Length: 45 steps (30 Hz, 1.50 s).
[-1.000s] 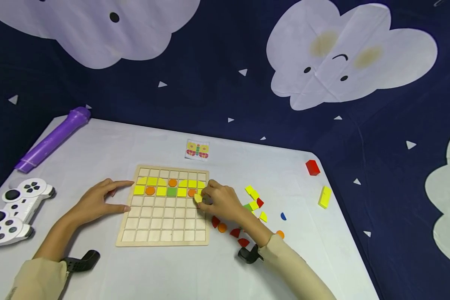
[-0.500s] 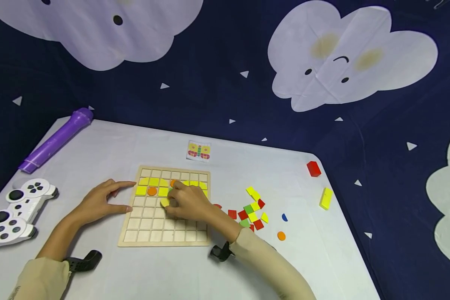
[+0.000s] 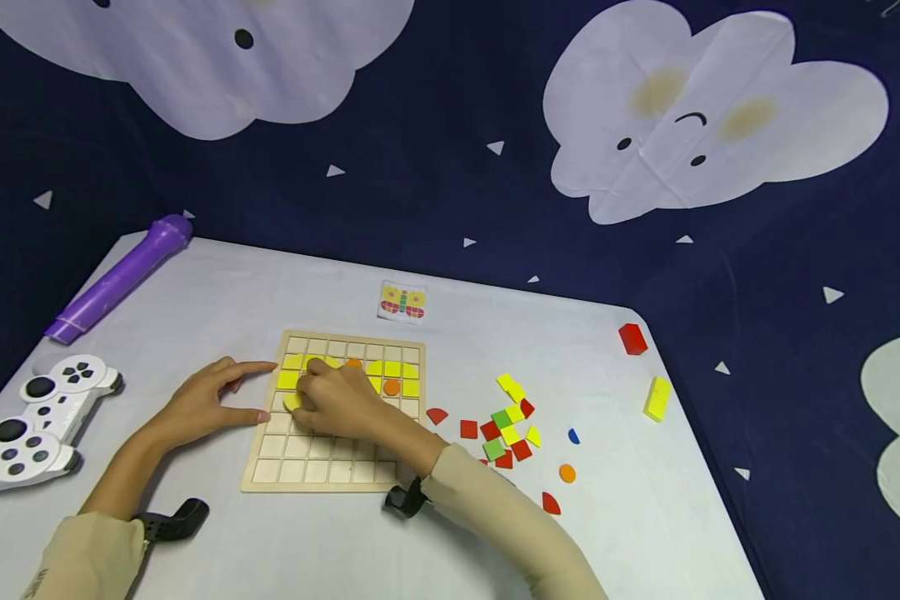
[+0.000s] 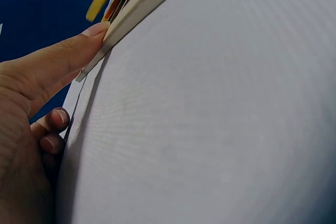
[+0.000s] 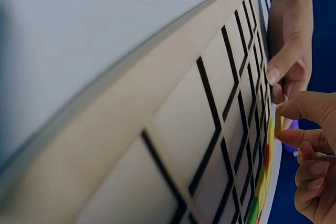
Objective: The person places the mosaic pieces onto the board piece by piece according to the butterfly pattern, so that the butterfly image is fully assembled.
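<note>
A wooden grid board (image 3: 337, 473) lies on the white table, with rows of yellow tiles (image 3: 288, 380) and an orange disc (image 3: 392, 387) in its upper cells. Thumb and forefinger of my left hand (image 3: 206, 402) rest, spread apart, against the board's left edge. Over the board's left part, my right hand (image 3: 341, 402) pinches a yellow tile (image 3: 292, 402) with a curved edge, near the third row. In the left wrist view this yellow tile (image 4: 100, 2) stands on edge, close above the board. Some placed tiles are hidden behind the right hand.
Loose red, green and yellow tiles (image 3: 510, 434) lie right of the board. A butterfly pattern card (image 3: 402, 302) is behind it. Farther right are a red block (image 3: 633, 339) and a yellow block (image 3: 657, 399). At left are a white game controller (image 3: 45, 421) and a purple microphone (image 3: 123, 275).
My right hand has carried the yellow tile leftward across the board, from its right edge to the left part. The left hand has stayed at the board's left edge.
</note>
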Motion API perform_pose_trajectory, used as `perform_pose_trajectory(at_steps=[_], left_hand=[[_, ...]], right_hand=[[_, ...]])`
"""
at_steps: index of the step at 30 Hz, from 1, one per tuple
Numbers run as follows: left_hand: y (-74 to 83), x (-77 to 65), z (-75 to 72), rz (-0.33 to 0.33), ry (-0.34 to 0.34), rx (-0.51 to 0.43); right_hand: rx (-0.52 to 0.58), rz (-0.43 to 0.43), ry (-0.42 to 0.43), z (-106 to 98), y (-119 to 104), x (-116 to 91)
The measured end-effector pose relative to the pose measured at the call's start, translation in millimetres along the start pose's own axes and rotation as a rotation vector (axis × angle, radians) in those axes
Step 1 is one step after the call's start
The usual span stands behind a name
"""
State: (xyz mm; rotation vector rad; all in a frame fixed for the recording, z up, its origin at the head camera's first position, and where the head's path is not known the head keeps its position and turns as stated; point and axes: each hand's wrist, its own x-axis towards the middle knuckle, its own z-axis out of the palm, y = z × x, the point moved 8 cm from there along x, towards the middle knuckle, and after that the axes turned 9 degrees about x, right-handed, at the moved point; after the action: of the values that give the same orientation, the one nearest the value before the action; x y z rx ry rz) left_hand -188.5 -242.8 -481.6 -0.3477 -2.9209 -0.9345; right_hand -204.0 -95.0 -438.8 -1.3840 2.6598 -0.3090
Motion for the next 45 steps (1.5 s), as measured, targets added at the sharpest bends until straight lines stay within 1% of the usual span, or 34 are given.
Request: perform_pose_trajectory(at_steps=[4, 7, 12, 15, 20, 24, 29, 34, 40, 45], left_hand=[[0.3, 0.0, 0.0, -0.004, 0.001, -0.002], [-0.9, -0.3, 0.6, -0.012, -0.006, -0.005], [-1.1, 1.2, 0.6, -0.010, -0.004, -0.009], [0.3, 2.4, 0.0, -0.006, 0.001, -0.007], [2.9, 3.9, -0.1, 0.005, 0.010, -0.011], [3.8, 4.3, 0.1, 0.009, 0.013, -0.016], [2.0, 2.5, 1.3, -0.003, 0.003, -0.002], [0.1, -0.7, 1.8, -0.012, 0.003, 0.005], [-0.9, -2.5, 1.1, -0.011, 0.014, 0.015], [-2.6, -1.6, 0.9, -0.026, 0.012, 0.017]], right_hand=[[-0.010, 0.014, -0.019, 6.4, -3.4, 6.6], [-0.028, 0.018, -0.002, 8.4, -6.1, 8.3], [-0.060, 0.043, 0.076, 5.3, -8.7, 6.9], [-0.075, 0.085, 0.118, 4.4, -8.8, 6.8], [-0.083, 0.151, 0.154, 3.2, -8.8, 6.3], [-0.087, 0.174, 0.171, 2.2, -8.6, 5.0], [-0.069, 0.176, 0.187, 3.7, -9.2, 3.8], [-0.046, 0.180, 0.174, 5.5, -10.4, 3.7], [-0.005, 0.167, 0.184, -5.3, -9.9, -6.1], [0.032, 0.167, 0.204, -17.5, -0.9, -27.8]])
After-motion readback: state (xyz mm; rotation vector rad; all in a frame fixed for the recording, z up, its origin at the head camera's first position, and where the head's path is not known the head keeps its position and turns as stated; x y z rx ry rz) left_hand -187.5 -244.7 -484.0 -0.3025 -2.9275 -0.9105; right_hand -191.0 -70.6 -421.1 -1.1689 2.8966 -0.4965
